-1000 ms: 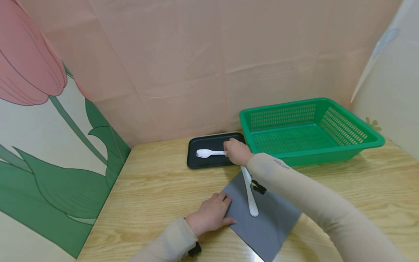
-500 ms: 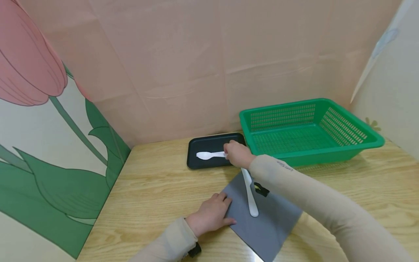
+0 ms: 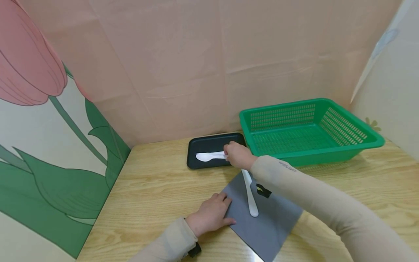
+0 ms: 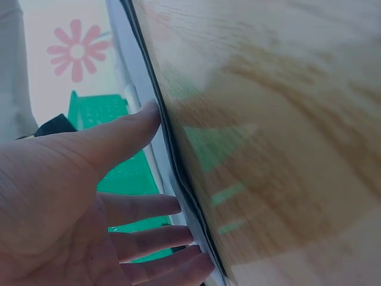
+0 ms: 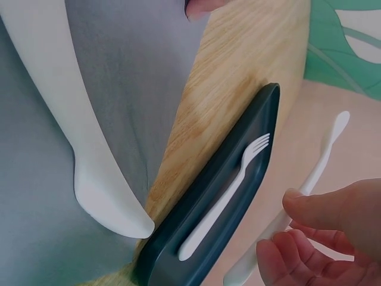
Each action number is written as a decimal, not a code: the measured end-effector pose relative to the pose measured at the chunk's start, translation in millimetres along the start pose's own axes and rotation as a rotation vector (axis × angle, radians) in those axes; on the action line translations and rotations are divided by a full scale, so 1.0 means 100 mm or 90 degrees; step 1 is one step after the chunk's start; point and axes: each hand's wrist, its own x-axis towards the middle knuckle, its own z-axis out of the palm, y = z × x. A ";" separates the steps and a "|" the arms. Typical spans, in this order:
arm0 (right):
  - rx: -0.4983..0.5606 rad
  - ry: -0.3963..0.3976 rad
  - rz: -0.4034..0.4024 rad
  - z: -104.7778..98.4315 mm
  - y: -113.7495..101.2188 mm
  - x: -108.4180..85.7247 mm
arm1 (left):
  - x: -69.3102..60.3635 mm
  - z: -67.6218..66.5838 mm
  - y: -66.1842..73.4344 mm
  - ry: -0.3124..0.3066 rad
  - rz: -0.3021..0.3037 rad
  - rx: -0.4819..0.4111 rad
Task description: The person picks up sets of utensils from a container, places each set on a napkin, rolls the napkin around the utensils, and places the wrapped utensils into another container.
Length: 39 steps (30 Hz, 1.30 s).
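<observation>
Thumb and fingers of my right hand point(image 3: 239, 154) pinch a white spoon point(image 3: 205, 157) by its handle over the black tray point(image 3: 216, 141). The right wrist view shows the spoon point(image 5: 324, 152) raised, apart from the white fork point(image 5: 217, 205) that lies in the tray. From the head view the spoon partly covers the fork. A white knife point(image 3: 252, 203) lies on the grey sheet point(image 3: 271, 225), its tip end near the tray. My left hand point(image 3: 212, 213) rests on the sheet's left edge; its thumb and fingers point(image 4: 143, 207) reach out straight against that edge.
A green perforated basket point(image 3: 311, 151) stands at the back right, beside the tray. Behind the wooden table point(image 3: 154, 193) hangs a pinkish sheet point(image 3: 183, 72). A wall with tulip pictures point(image 3: 59, 145) bounds the left.
The spoon's bowl has come into sight in front of the fork's head, slightly toward me. My right forearm has shifted a little nearer and rightward. My left hand stays put.
</observation>
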 end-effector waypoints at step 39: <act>0.002 0.000 -0.036 0.02 0.05 -0.19 | 0.00 0.00 0.01 0.015 -0.001 0.016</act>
